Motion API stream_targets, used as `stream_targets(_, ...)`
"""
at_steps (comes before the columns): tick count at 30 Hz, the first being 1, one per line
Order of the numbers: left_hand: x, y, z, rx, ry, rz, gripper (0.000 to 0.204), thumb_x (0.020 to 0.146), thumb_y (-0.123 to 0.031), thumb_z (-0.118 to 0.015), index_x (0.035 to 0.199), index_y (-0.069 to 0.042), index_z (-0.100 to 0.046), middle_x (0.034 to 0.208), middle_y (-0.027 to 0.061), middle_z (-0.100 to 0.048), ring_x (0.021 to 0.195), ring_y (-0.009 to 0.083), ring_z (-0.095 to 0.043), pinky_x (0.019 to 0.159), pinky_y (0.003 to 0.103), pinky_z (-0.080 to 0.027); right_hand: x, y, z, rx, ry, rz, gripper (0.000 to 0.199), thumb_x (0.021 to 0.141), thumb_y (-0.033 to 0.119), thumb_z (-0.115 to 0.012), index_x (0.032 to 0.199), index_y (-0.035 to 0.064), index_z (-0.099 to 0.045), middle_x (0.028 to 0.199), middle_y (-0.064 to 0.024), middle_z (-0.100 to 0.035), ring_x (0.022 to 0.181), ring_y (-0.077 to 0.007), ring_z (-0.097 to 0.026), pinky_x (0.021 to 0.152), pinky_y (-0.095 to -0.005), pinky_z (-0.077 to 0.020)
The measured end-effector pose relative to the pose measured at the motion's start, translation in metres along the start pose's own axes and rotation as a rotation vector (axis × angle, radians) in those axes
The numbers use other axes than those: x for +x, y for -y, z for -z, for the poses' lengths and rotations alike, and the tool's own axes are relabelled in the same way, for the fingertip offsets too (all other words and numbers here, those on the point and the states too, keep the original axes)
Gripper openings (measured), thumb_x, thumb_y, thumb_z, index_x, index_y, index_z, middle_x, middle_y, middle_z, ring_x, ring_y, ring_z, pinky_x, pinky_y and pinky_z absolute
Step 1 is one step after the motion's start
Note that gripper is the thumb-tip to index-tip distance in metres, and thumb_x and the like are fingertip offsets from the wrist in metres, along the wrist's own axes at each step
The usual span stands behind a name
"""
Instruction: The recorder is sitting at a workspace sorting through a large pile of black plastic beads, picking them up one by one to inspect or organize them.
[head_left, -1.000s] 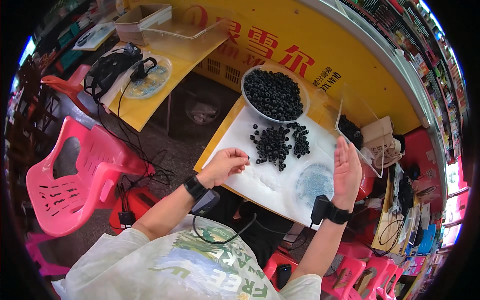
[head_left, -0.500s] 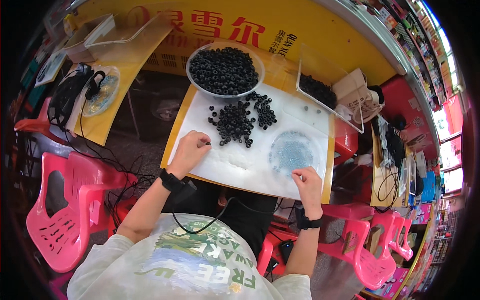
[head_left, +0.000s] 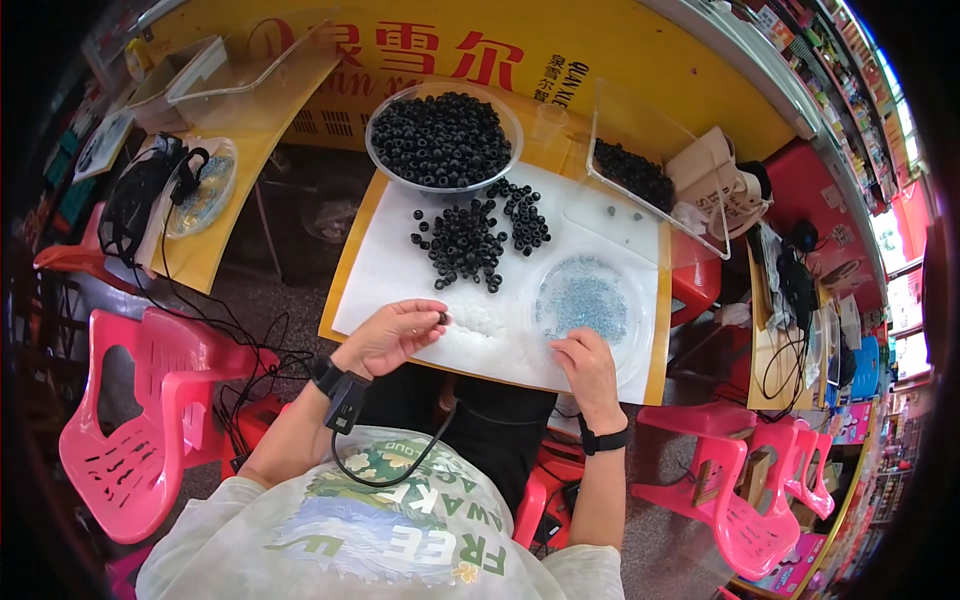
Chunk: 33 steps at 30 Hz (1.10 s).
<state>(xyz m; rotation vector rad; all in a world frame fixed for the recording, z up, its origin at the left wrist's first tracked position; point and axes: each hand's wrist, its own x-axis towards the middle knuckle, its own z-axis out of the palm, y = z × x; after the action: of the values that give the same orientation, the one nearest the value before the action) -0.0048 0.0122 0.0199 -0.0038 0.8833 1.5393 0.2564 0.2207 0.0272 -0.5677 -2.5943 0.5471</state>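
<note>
Two black wrist straps (head_left: 604,440) come nearest, and just past them the right hand (head_left: 588,375) is poised over the near side of a clear round tray (head_left: 641,338), its thumb and forefinger drawn together; whether anything tiny is between them I can't make out. Over the near left part of a white mat (head_left: 380,275), the left hand (head_left: 390,335) has thumb and index finger pinched on one black bead (head_left: 442,318), the other fingers loosely curled. Between the hands lies a ruffled white patch (head_left: 480,325) of the mat. Pale blue grains (head_left: 583,298) cover much of the tray's floor. Beyond the hands, a loose pile of black beads (head_left: 463,242) spreads out, a smaller cluster (head_left: 526,218) just beside it, and behind both a clear bowl (head_left: 440,190) is heaped with more of the same. Judging by these amounts, the work looks early: one bead is singled out, while the pile, the cluster and the bowlful all lie loose, and nothing joined or finished shows on the mat. Farther right, a clear bin holds more black pieces (head_left: 633,175), and a yellow panel (head_left: 640,60) closes off the back.
</note>
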Motion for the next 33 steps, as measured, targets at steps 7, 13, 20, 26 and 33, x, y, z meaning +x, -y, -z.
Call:
stream_targets(7,0.012,0.022,-0.029,-0.070,0.179,0.123,0.025,0.091,0.001,-0.062,0.116,0.003,-0.060,0.109,0.0137,-0.066,0.097,0.0183,-0.068,0.085,0.024,-0.058,0.008,0.052,0.013,0.425,-0.121,-0.344,0.012,0.081,-0.005,-0.068,0.093,-0.0016,-0.068,0.092,-0.0070,-0.066,0.075,-0.0121,-0.059,0.070,-0.0239,-0.0478)
stream_targets(13,0.010,0.018,-0.034,-0.062,0.225,0.131,0.025,0.091,-0.001,-0.063,0.116,0.003,-0.062,0.107,0.0124,-0.067,0.097,0.0172,-0.068,0.087,0.025,-0.057,0.030,0.108,-0.006,0.710,-0.084,-0.430,0.010,0.079,0.000,-0.072,0.088,-0.0009,-0.068,0.084,-0.0070,-0.068,0.067,-0.0111,-0.059,0.064,-0.0243,-0.0473)
stream_targets(20,0.006,0.014,-0.017,0.002,0.246,0.075,0.024,0.091,-0.003,-0.064,0.115,0.002,-0.064,0.103,0.0093,-0.068,0.092,0.0149,-0.068,0.086,0.026,-0.057,0.048,0.131,-0.013,0.488,-0.006,-0.245,0.010,0.080,0.001,-0.074,0.088,-0.0003,-0.069,0.085,-0.0081,-0.069,0.064,-0.0125,-0.060,0.060,-0.0252,-0.0476)
stream_targets(26,0.003,0.011,-0.005,0.053,0.267,0.087,0.023,0.091,-0.004,-0.066,0.114,0.000,-0.066,0.099,0.0057,-0.069,0.085,0.0121,-0.066,0.081,0.024,-0.056,0.046,0.129,-0.025,0.552,0.054,-0.312,0.010,0.080,0.003,-0.074,0.088,-0.0002,-0.069,0.084,-0.0095,-0.069,0.064,-0.0157,-0.062,0.060,-0.0278,-0.0484)
stream_targets(33,0.001,0.015,0.005,0.054,0.243,0.055,0.023,0.091,-0.005,-0.065,0.113,0.000,-0.066,0.098,0.0047,-0.068,0.086,0.0118,-0.065,0.080,0.024,-0.055,0.047,0.137,-0.036,0.514,0.056,-0.314,0.011,0.079,0.003,-0.074,0.087,-0.0003,-0.068,0.081,-0.0072,-0.067,0.065,-0.0126,-0.060,0.061,-0.0268,-0.0472)
